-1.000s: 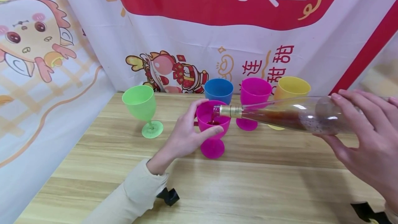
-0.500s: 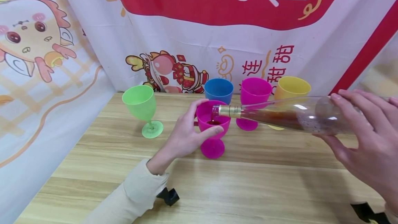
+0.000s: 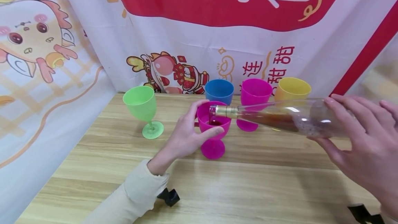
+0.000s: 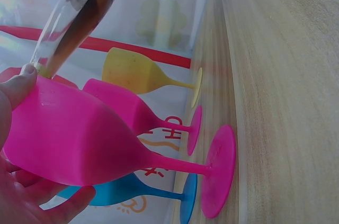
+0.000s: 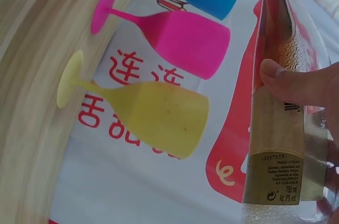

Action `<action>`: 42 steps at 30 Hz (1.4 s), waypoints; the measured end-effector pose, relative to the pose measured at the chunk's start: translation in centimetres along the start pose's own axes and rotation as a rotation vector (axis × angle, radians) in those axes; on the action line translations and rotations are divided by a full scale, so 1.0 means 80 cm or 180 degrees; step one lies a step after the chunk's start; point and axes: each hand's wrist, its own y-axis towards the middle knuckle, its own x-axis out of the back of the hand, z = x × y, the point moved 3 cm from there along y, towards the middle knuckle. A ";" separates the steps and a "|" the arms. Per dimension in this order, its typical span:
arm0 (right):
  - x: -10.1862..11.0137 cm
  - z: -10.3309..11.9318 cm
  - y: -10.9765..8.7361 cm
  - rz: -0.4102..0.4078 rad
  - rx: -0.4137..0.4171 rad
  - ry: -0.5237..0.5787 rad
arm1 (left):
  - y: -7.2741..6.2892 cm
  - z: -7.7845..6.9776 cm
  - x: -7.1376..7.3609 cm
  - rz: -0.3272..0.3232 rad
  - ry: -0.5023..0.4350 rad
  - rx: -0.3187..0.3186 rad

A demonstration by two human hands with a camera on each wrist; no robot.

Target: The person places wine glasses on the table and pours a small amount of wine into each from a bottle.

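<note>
My left hand (image 3: pixel 189 132) grips the bowl of a pink goblet (image 4: pixel 79 134) that stands upright on the table. In the head view its thumb lies across the near side and the fingers wrap the far side. My right hand (image 3: pixel 363 144) holds a clear glass wine bottle (image 3: pixel 273 117) tipped nearly level, its neck at the goblet's mouth. Dark red liquid runs from the bottle into the goblet, where a little has pooled. The right wrist view shows the right thumb on the bottle above its gold label (image 5: pixel 275 176).
Behind stand a blue goblet (image 3: pixel 219 91), another pink goblet (image 3: pixel 256 91) and a yellow goblet (image 5: pixel 159 113). A green goblet (image 3: pixel 141 104) is at the left on the wooden table (image 3: pixel 248 189). A printed white cloth (image 3: pixel 186 37) hangs along the back edge.
The bottle has shifted slightly left and its neck reaches a little further over the goblet, with my right hand following. My left hand keeps its hold on the pink goblet.
</note>
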 end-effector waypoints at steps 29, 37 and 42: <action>-0.054 -0.014 -0.052 0.1371 -0.1361 0.0676 | 0.000 0.000 0.003 -0.0033 -0.0039 0.0038; -0.065 -0.017 -0.067 0.1878 -0.2053 0.0997 | -0.003 0.001 0.010 -0.0164 -0.0029 0.0120; -0.070 -0.021 -0.075 0.2074 -0.2204 0.1190 | -0.006 0.004 0.021 -0.0314 0.0002 0.0143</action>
